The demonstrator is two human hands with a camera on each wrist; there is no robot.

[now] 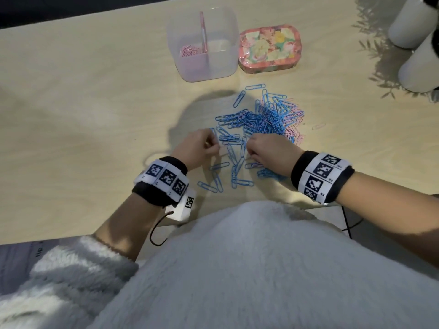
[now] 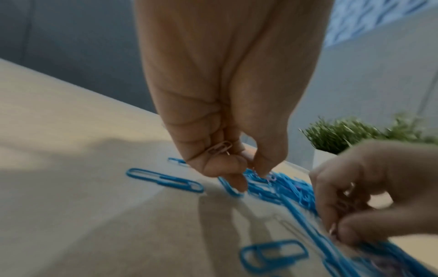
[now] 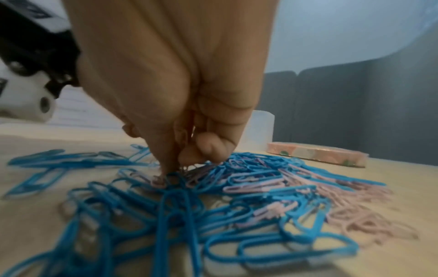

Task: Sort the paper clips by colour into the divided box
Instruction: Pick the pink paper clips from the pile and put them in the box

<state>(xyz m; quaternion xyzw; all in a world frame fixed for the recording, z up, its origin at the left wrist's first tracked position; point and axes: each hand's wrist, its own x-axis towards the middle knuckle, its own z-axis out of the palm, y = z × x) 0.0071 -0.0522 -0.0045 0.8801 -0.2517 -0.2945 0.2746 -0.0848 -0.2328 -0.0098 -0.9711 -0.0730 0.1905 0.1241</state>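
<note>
Two hands work the near edge of a mixed clip pile (image 1: 261, 119), picking out pink.

The left hand (image 1: 197, 148) pinches a pink clip (image 2: 219, 148); the right hand (image 1: 270, 150) clutches several, saving trips to the divided box (image 1: 203, 45) beyond the pile.

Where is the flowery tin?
In the head view, the flowery tin sits at the table's far side, just right of the divided box, beyond the clip pile.

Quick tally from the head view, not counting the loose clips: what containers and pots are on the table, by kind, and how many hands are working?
Clear divided box: 1
Floral tin: 1
White pots at the right edge: 2
Hands in the clip pile: 2, left hand and right hand
Total: 6
</note>
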